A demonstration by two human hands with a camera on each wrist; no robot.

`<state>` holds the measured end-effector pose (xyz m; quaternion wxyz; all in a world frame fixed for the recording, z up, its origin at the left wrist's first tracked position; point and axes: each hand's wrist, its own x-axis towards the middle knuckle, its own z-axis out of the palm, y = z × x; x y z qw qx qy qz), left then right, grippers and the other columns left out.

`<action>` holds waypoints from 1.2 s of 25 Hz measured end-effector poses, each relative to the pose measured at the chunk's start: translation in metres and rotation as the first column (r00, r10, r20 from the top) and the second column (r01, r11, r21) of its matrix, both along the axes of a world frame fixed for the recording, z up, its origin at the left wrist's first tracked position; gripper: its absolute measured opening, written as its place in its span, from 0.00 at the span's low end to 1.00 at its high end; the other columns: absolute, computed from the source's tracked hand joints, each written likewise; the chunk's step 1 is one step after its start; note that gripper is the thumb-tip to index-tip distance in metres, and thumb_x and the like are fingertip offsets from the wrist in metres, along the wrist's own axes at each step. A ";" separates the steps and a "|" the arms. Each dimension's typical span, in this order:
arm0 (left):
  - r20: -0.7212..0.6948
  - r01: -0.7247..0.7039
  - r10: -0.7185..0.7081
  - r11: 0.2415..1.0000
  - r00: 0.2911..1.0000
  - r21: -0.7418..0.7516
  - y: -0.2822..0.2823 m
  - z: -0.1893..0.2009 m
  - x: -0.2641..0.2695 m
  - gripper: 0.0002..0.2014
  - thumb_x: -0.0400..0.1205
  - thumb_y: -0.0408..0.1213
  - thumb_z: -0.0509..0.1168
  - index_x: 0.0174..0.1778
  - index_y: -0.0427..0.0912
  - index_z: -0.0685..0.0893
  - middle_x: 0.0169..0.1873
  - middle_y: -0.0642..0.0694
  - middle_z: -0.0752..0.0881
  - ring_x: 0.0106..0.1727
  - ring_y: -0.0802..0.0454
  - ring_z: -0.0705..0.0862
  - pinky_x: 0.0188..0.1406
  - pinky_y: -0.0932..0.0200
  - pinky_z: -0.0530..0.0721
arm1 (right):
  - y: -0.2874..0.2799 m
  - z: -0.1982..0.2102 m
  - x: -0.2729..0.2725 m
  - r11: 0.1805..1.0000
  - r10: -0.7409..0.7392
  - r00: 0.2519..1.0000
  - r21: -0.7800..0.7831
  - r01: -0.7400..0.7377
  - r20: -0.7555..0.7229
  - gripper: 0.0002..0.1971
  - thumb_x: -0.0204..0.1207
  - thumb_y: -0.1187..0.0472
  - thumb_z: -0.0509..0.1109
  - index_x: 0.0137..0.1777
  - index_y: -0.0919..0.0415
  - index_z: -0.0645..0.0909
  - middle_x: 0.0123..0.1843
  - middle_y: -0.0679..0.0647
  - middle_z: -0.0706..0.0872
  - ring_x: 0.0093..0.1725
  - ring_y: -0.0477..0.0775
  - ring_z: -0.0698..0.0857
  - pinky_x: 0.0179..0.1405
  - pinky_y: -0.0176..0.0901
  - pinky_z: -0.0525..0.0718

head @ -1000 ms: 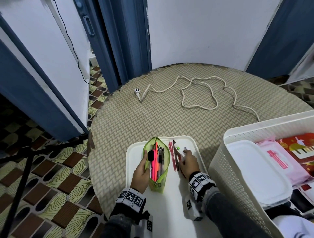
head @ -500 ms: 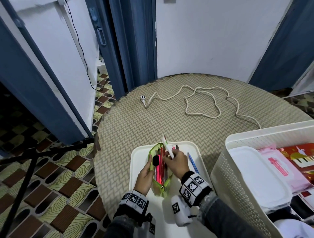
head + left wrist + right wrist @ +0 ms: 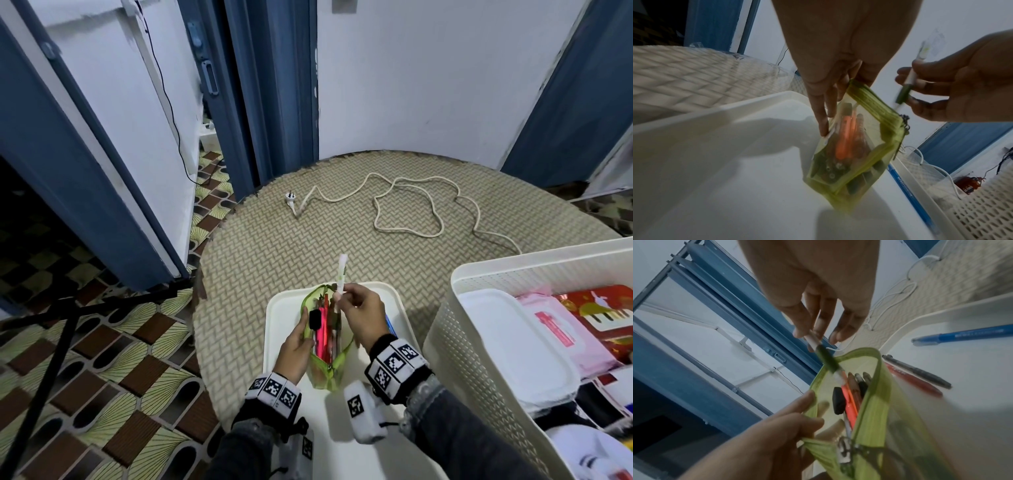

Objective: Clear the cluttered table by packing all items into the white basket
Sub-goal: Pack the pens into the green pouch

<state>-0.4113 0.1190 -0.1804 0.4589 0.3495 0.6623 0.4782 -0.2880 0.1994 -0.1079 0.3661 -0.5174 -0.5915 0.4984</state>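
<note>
Right hand (image 3: 362, 315) pinches a slim white pen with a green grip (image 3: 824, 356), tip angled into the open mouth of the translucent lime-green zip pencil pouch (image 3: 325, 346) — left hand (image 3: 295, 351) grips the pouch's edge. Pouch sits on the white plastic tray (image 3: 284, 308), just beside the white perforated plastic basket (image 3: 455, 342) — a blue pen (image 3: 966, 335) lies loose on the tray.

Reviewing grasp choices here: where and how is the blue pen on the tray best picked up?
Pinch the blue pen at mid-barrel, from above. It lies flat on the white tray, apart from the other pens; the basket wall crowds its right side.
</note>
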 end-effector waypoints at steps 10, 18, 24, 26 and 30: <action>-0.004 0.009 -0.009 1.000 1.000 0.002 0.000 -0.007 -0.003 0.33 0.85 0.26 0.52 0.69 0.77 0.61 0.77 0.46 0.71 0.75 0.40 0.72 0.74 0.39 0.72 | -0.005 -0.034 -0.006 0.918 0.350 0.801 -0.011 -0.395 0.486 0.08 0.71 0.61 0.77 0.48 0.63 0.87 0.37 0.53 0.87 0.38 0.51 0.84 0.39 0.39 0.77; -0.007 -0.062 0.062 0.998 0.998 0.021 -0.006 -0.025 -0.019 0.35 0.83 0.28 0.52 0.66 0.83 0.65 0.77 0.42 0.71 0.73 0.36 0.74 0.72 0.30 0.71 | 0.029 -0.058 0.015 0.986 -0.094 0.916 0.163 0.032 0.389 0.07 0.80 0.64 0.65 0.54 0.62 0.81 0.51 0.61 0.85 0.52 0.61 0.83 0.54 0.54 0.80; -0.026 -0.066 0.066 0.998 0.997 0.017 -0.010 -0.028 -0.024 0.36 0.83 0.25 0.51 0.72 0.77 0.65 0.73 0.25 0.69 0.70 0.26 0.73 0.70 0.33 0.72 | 0.037 -0.084 0.028 0.991 0.083 0.846 -0.135 -0.013 0.527 0.16 0.75 0.66 0.71 0.62 0.65 0.77 0.54 0.63 0.86 0.55 0.60 0.84 0.55 0.46 0.78; -0.034 -0.088 0.089 0.996 0.995 0.017 -0.010 -0.025 -0.024 0.34 0.84 0.21 0.50 0.78 0.63 0.62 0.71 0.21 0.66 0.44 0.48 0.86 0.53 0.47 0.79 | 0.034 -0.087 0.028 0.990 0.073 0.859 -0.140 -0.001 0.507 0.17 0.75 0.67 0.71 0.63 0.65 0.77 0.49 0.63 0.87 0.51 0.60 0.85 0.53 0.45 0.79; -0.055 -0.111 0.111 0.994 0.992 0.011 -0.010 -0.024 -0.022 0.33 0.84 0.21 0.50 0.78 0.61 0.61 0.64 0.17 0.70 0.29 0.51 0.66 0.39 0.51 0.69 | 0.036 -0.083 0.032 0.970 0.045 0.881 -0.232 0.075 0.472 0.20 0.72 0.66 0.74 0.65 0.66 0.78 0.52 0.63 0.88 0.56 0.59 0.85 0.57 0.41 0.78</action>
